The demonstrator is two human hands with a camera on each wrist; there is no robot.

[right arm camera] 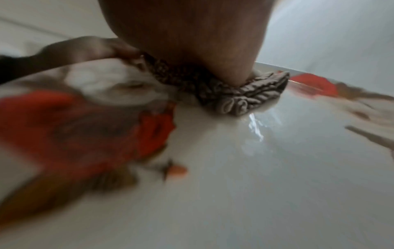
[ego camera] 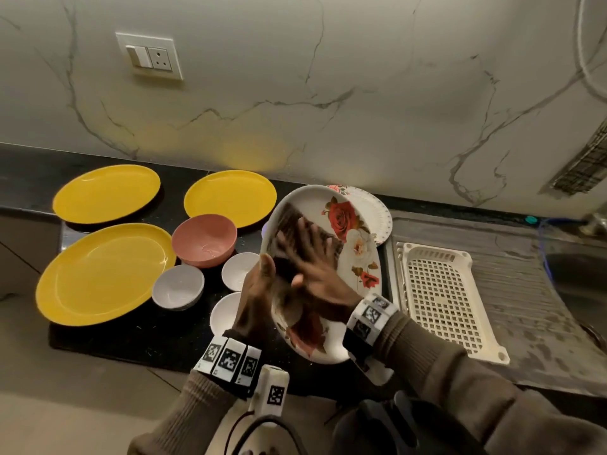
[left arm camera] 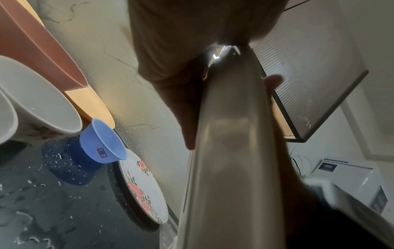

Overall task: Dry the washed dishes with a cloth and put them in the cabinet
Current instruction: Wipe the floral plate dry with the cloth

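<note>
A: Far left of the black bench [ego camera: 29, 178], three yellow plates [ego camera: 106, 193] lie flat, two at the back, one nearer.

B: Then the bowls: a pink bowl [ego camera: 204, 239] in the middle, three white bowls [ego camera: 177, 285] in front of it. The left wrist view also picks up a small blue bowl [left arm camera: 103, 141] by the wall.

A: Now the action. The left hand [ego camera: 254, 297] grips the rim of the flowered oval plate [ego camera: 359, 254], thumb over the edge, holding it tilted up above the bench.

B: And the right hand [ego camera: 312, 261] lies flat on the plate's face, fingers spread and straight, pressing a brown cloth [ego camera: 289, 221] against it. The right wrist view shows the cloth [right arm camera: 234, 91] bunched under the palm.

A: Behind it, a second flowered plate [ego camera: 374, 211] sits near the wall.

B: Further right, a white slotted tray [ego camera: 443, 290] rests on the steel drainboard [ego camera: 525, 310], and a checked cloth [ego camera: 588, 165] hangs at the edge.
</note>
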